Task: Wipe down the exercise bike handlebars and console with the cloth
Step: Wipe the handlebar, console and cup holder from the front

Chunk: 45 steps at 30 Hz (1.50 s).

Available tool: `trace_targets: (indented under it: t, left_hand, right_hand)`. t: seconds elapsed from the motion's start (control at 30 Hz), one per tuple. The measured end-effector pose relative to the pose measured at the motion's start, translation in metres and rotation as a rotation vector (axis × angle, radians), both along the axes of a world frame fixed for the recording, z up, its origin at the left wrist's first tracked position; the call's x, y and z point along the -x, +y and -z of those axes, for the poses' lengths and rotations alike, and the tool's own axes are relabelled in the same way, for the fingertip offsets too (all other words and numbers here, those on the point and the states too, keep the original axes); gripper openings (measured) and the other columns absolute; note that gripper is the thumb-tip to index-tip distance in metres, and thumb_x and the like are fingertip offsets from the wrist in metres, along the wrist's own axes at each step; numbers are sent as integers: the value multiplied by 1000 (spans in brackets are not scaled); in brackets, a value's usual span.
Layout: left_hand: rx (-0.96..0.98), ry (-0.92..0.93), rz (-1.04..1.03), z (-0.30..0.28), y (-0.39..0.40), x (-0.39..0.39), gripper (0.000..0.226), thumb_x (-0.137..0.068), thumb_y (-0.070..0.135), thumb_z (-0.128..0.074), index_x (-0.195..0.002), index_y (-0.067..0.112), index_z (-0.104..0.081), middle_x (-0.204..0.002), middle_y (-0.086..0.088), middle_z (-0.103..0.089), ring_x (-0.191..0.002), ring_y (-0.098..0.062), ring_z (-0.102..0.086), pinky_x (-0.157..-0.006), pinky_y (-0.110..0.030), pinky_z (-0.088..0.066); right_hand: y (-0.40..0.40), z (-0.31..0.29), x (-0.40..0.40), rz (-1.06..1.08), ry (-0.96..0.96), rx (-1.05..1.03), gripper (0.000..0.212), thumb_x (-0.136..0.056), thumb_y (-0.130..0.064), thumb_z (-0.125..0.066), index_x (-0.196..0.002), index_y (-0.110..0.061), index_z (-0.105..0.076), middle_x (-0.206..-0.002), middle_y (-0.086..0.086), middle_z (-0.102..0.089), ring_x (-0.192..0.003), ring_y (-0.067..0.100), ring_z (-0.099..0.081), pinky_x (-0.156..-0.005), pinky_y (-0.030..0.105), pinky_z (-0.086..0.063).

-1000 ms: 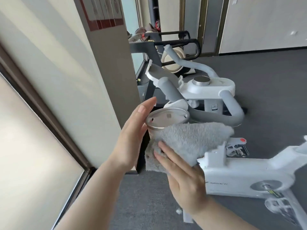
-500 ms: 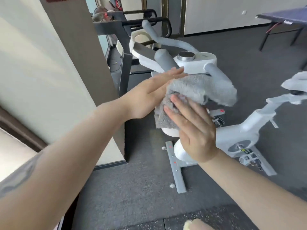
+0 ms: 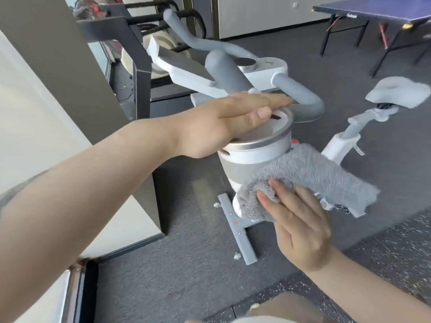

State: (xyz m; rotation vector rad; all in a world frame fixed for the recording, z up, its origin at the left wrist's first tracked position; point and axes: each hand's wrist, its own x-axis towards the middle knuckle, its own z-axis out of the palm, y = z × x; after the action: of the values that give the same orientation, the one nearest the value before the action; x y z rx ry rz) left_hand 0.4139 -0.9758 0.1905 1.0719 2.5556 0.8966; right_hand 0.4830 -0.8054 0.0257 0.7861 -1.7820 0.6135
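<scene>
Closest to me, the right hand presses the grey cloth against the side of the round white-and-grey cup-shaped housing, fingers straight and close together, flat on the pile. A second ago the cloth sat higher, bunched just under the silver rim; now it has slid down onto the grey band and trails off to the right. Just above, the left hand has come from cupping the side of the housing to lying flat across its top, fingers straight and together, thumb on the rim, seemingly steadying it. The view has also swung wider. I judge the wiping is under way on this near part only. Beyond it, the grey handlebars and the white console with its dial stand untouched by the cloth. Farther off, a table-tennis table stands by the wall.
</scene>
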Motion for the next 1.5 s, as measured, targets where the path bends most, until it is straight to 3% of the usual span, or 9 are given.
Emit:
trace_targets:
  t: [0.27, 0.57, 0.7, 0.8, 0.93, 1.1, 1.3, 1.4, 1.5]
  left_hand:
    - [-12, 88, 304, 1, 3, 16, 45, -104, 27, -27, -148, 21, -29, -156, 11, -24, -142, 3, -13, -119, -29, -11]
    - [-111, -133, 377, 4, -3, 24, 39, -102, 36, -29, -139, 33, -41, -138, 20, -45, -133, 3, -35, -117, -31, -22]
    - [-34, -75, 453, 8, -12, 29, 46, -101, 45, -28, -146, 34, -31, -151, 23, -26, -139, 9, -14, -115, -20, -6]
    - [-37, -111, 488, 10, -13, 34, 46, -101, 47, -27, -146, 37, -29, -153, 24, -21, -139, 9, -11, -116, -22, -4]
    - [-83, -271, 481, 1, -14, 39, 45, -100, 50, -26, -141, 38, -39, -147, 24, -34, -135, 4, -29, -115, -25, -15]
    - [-65, -4, 490, 15, -9, 33, 48, -100, 45, -32, -147, 35, -27, -154, 23, -19, -139, 9, -8, -113, -17, -4]
    - [-230, -237, 371, 6, -6, 20, 39, -92, 55, -35, -116, 35, -57, -120, 22, -59, -115, 4, -51, -108, -24, -30]
    - [-163, 78, 304, 16, -3, 3, 39, -97, 52, -29, -132, 43, -45, -143, 17, -42, -135, -2, -32, -114, -25, -15]
    - [-205, 250, 188, 21, -2, -11, 41, -102, 43, -23, -138, 38, -42, -148, 15, -38, -138, 0, -25, -112, -24, -7]
  right_hand:
    - [-38, -17, 9, 204, 165, 57, 38, -101, -4, -40, -136, -18, -52, -150, -5, -40, -131, 12, -46, -103, 31, -45]
    - [-83, -18, 5, 668, -417, -299, 43, -106, -22, -14, -144, -31, -33, -139, 20, -50, -128, 37, -49, -100, 50, -42]
    - [-96, 0, -22, 702, -600, 29, 35, -74, -15, -55, -75, 18, -67, -72, 33, -66, -71, 45, -67, -77, 50, -53]
    - [-99, -10, -21, 745, -404, -58, 22, -49, 9, -86, -56, 9, -65, -56, 23, -64, -53, 36, -66, -53, 41, -56]
    - [-99, -36, 8, 961, 5, -256, 36, -86, 5, -53, -63, -12, -75, -52, 4, -60, -64, 16, -34, -71, 28, -29]
    - [-90, -12, -29, 886, -199, -304, 35, -63, 16, -62, -38, -6, -49, -38, 6, -46, -38, 18, -50, -64, 31, -38]
    - [-93, -53, -26, 1045, -543, -161, 10, -77, 0, -63, -74, 6, -70, -67, 25, -66, -68, 37, -66, -49, 31, -42]
    - [-124, -29, -38, 902, -415, 107, 34, -88, 4, -49, -117, -3, -65, -107, 29, -67, -99, 43, -66, -86, 52, -53]
    - [-127, -40, -23, 740, -160, 438, 47, -84, 6, -41, -128, -2, -54, -128, 15, -58, -117, 26, -59, -97, 37, -50]
